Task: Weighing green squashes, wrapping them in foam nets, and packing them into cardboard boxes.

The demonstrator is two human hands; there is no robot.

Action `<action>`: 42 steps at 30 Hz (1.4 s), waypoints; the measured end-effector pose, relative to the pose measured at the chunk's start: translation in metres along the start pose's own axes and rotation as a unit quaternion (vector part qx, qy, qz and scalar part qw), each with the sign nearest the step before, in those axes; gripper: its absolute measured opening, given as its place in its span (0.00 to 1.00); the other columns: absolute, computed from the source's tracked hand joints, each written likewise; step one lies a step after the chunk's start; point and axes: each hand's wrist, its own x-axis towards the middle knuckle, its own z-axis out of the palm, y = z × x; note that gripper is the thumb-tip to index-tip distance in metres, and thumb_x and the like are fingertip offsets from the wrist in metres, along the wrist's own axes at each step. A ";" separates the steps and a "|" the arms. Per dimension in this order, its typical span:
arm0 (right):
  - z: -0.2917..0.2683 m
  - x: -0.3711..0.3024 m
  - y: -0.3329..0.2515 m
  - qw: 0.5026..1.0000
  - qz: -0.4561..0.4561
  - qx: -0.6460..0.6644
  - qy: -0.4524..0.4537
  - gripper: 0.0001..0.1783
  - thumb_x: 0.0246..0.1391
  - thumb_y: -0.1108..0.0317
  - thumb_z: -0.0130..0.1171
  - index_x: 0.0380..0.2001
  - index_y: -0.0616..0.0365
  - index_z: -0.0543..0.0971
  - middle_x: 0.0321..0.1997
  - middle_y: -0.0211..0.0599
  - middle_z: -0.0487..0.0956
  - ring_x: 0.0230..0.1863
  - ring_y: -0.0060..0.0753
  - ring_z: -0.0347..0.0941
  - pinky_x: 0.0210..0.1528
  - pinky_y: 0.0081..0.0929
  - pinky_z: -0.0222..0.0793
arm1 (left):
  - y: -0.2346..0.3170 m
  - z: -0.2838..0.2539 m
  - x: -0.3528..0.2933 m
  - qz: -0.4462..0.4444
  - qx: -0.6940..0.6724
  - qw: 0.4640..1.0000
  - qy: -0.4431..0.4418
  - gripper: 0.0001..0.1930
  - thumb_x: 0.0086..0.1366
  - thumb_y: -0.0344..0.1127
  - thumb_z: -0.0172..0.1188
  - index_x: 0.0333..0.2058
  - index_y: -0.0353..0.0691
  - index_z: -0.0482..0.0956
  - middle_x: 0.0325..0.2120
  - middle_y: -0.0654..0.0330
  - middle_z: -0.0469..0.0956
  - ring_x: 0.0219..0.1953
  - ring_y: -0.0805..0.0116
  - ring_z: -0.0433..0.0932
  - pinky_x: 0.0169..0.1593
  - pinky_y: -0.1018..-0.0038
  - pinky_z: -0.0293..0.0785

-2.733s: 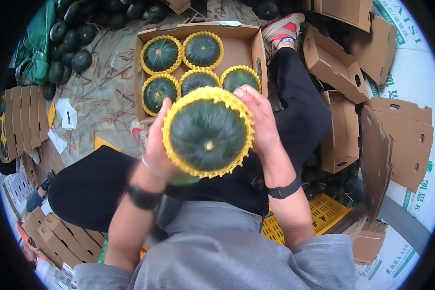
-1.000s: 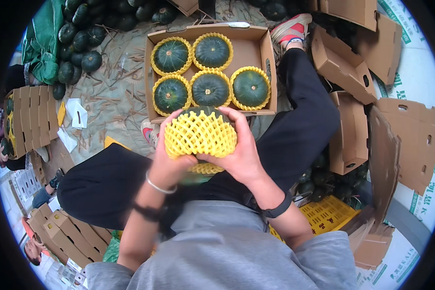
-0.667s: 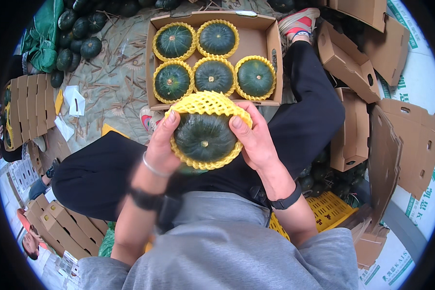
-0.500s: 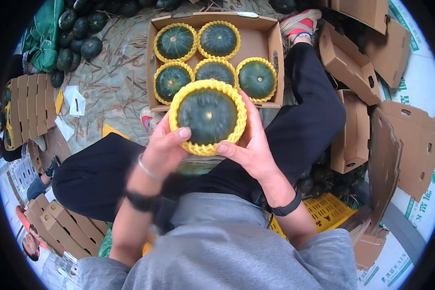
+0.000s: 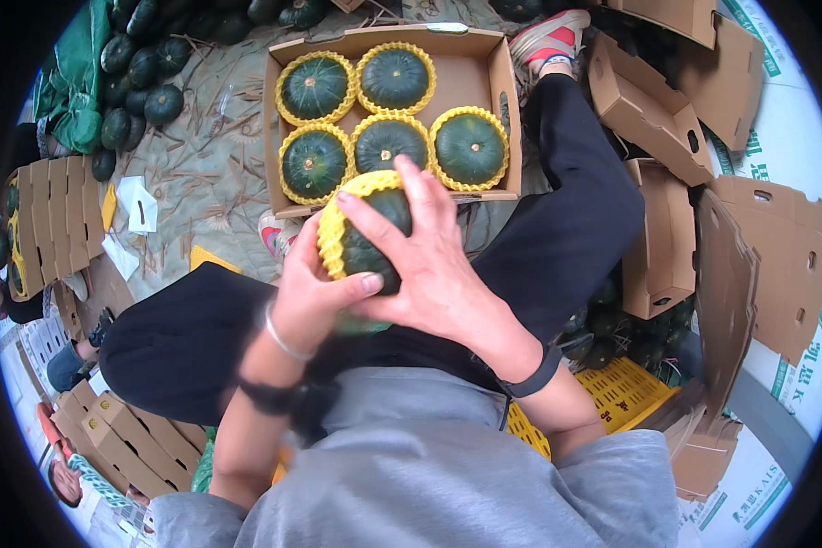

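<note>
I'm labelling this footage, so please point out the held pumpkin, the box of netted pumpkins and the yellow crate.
Held pumpkin (image 5: 365,253): head view, dark green skin.
Box of netted pumpkins (image 5: 468,80): head view, bare floor inside.
Yellow crate (image 5: 632,391): head view, slotted panel.

We get bright, even light, soft shadows. White sheeting (image 5: 785,119), right edge, glares near washed-out. Right hand (image 5: 434,265), mid-frame, fairly crisp; we find dark wristband (image 5: 269,396), lower left of centre, smeared. Fisheye bends straight edges toward rim; corners fall black.
</note>
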 end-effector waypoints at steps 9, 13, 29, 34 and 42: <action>0.005 -0.001 0.008 0.999 0.009 -0.014 0.030 0.52 0.23 0.61 0.74 0.59 0.35 0.65 0.64 0.55 0.50 0.60 0.70 0.50 0.61 0.59 0.54 | 0.007 0.005 0.014 -0.026 0.110 0.993 -0.024 0.44 0.44 0.26 0.71 0.59 0.33 0.56 0.50 0.57 0.69 0.52 0.67 0.70 0.55 0.70 0.69; -0.018 -0.006 0.029 0.990 0.087 0.093 0.065 0.47 0.24 0.61 0.73 0.55 0.38 0.66 0.62 0.53 0.53 0.60 0.68 0.53 0.59 0.54 0.59 | 0.032 0.015 0.053 -0.054 0.051 0.994 -0.075 0.37 0.54 0.34 0.65 0.60 0.32 0.58 0.50 0.59 0.69 0.49 0.70 0.70 0.56 0.72 0.66; -0.020 0.000 0.066 0.953 0.161 0.249 -0.067 0.49 0.28 0.58 0.72 0.59 0.41 0.62 0.64 0.60 0.52 0.62 0.69 0.51 0.62 0.53 0.54 | -0.011 0.040 0.293 0.283 0.503 0.812 -0.094 0.20 0.58 0.36 0.60 0.49 0.37 0.74 0.48 0.54 0.75 0.47 0.68 0.75 0.52 0.75 0.68; -0.038 -0.007 0.081 0.940 0.129 0.313 -0.051 0.49 0.28 0.59 0.72 0.58 0.47 0.63 0.62 0.55 0.57 0.63 0.60 0.55 0.64 0.46 0.55 | 0.015 0.014 0.294 0.185 0.430 0.874 -0.134 0.20 0.60 0.35 0.58 0.51 0.37 0.73 0.49 0.56 0.76 0.51 0.64 0.74 0.57 0.72 0.67; -0.053 0.093 0.079 0.888 0.017 0.457 0.055 0.47 0.34 0.64 0.69 0.60 0.56 0.59 0.57 0.40 0.65 0.58 0.33 0.63 0.60 0.32 0.60 | 0.035 -0.086 0.229 0.272 0.832 0.484 0.012 0.34 0.49 0.51 0.63 0.57 0.57 0.68 0.60 0.57 0.55 0.62 0.50 0.53 0.55 0.29 0.51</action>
